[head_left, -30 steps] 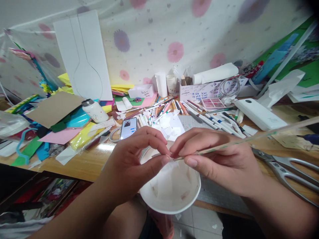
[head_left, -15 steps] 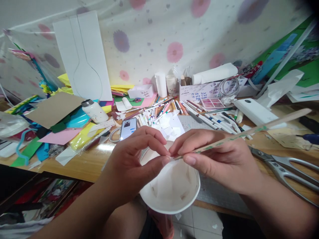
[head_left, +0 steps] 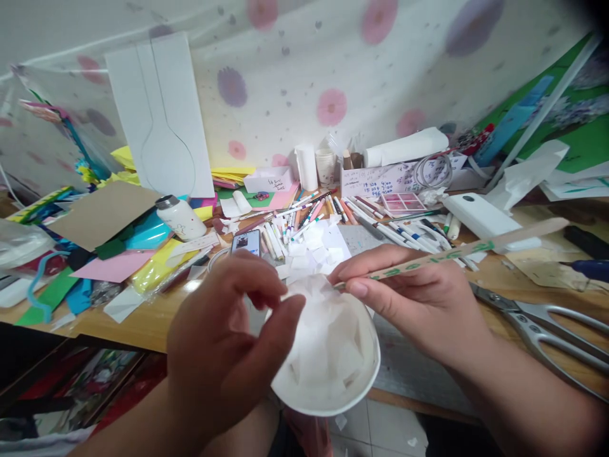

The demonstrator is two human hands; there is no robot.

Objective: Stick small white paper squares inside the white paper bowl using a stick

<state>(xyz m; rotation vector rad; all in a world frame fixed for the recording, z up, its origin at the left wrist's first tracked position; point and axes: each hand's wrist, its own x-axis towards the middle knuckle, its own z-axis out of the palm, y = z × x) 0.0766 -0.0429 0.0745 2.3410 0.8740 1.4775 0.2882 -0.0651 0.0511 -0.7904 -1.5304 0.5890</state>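
A white paper bowl (head_left: pixel 333 390) lined with white tissue pieces sits low in front of me at the desk edge. My right hand (head_left: pixel 419 304) pinches a long thin wooden stick (head_left: pixel 457 251) with green marks, its tip at the bowl's far rim. My left hand (head_left: pixel 223 330) is curled beside the bowl's left rim, thumb and fingers closed together over a bit of the white tissue; its hold is blurred.
The wooden desk (head_left: pixel 157 317) is crowded: a phone (head_left: pixel 246 242), many markers (head_left: pixel 304 216), white paper squares (head_left: pixel 316 244), coloured sheets (head_left: pixel 114 263), a small white bottle (head_left: pixel 181 218), a white box (head_left: pixel 480 219). Large metal scissors (head_left: pixel 547 327) lie at the right.
My left hand has drawn back from the stick's tip toward me and left. The stick's far end has dropped and swung left; the tissue in the bowl now stands higher.
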